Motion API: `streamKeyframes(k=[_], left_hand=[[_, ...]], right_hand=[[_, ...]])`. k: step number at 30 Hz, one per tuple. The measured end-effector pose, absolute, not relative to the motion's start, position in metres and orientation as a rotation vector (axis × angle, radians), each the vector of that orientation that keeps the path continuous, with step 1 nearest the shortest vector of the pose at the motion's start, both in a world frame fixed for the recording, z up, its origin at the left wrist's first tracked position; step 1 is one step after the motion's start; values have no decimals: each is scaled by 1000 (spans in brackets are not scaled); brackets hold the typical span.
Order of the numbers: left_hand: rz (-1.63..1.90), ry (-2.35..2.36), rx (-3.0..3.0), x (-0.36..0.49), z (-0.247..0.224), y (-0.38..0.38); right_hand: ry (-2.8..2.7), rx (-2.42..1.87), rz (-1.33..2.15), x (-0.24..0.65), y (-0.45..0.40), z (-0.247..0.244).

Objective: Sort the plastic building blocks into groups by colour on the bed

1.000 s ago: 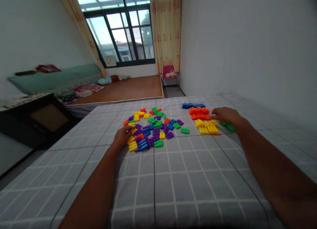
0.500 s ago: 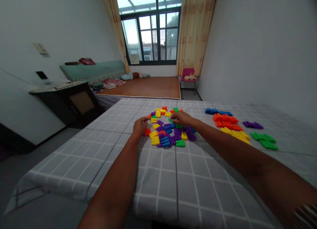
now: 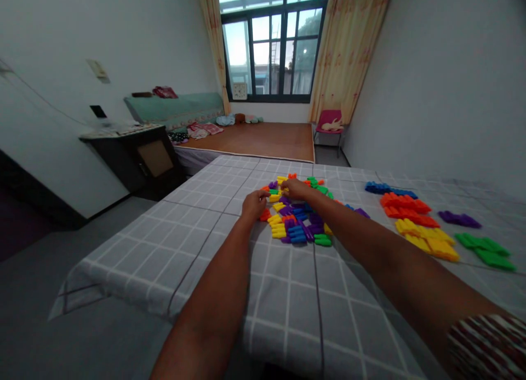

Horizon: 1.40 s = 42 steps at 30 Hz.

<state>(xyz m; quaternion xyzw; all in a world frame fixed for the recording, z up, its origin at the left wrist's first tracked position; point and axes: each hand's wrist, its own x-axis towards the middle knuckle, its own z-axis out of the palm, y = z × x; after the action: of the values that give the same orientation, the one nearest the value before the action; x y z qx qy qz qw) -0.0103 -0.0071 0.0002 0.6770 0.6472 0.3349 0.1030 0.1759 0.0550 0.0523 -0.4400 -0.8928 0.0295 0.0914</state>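
Note:
Many small ridged plastic building blocks lie in a mixed heap on the checked tablecloth, among them a blue block, a green block and an orange block. My left hand rests at the heap's left edge, fingers slightly curled and apart, beside a yellow block; nothing shows in its grasp. Reaching over the far side of the heap, my right hand has its fingertips pinched down at a yellow block. The right forearm hides part of the heap's right side.
Sorted by colour on the right lie blue blocks, orange blocks, yellow blocks, purple blocks and green blocks. Beyond the table are a bed, a pink chair and a dark cabinet.
My right hand has moved left across the heap, from the green blocks to the yellow ones, closer to my left hand. The whole view has shifted as the head turned left.

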Motion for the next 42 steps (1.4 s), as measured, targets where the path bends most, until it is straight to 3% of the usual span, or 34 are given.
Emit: streamKeyframes(k=[10,15,19,24,28,36,42], left_hand=[[1000,1892,1952,-8,1,-9],[958,1920,1915,-7,-1,-9],[1018,1868,1969,-7,-2,-7],[979,1643,2153,-3,-6,-5],[1099,1617,1990,2,-2,-5],[1392,1007,1288,23,23,-13],[1326,1551,1541,15,17,-9]], right_hand=[[-2910,-843,279,196,-21,50],[-2935,-1008,488,233,16,50],[-2583,-1310,290,230,53,51],[-2526,-1180,328,192,58,44],[-2554,-1065,451,176,46,31],[-2069,-914,603,198,31,37],[-2050,-1078,374,225,38,43]])
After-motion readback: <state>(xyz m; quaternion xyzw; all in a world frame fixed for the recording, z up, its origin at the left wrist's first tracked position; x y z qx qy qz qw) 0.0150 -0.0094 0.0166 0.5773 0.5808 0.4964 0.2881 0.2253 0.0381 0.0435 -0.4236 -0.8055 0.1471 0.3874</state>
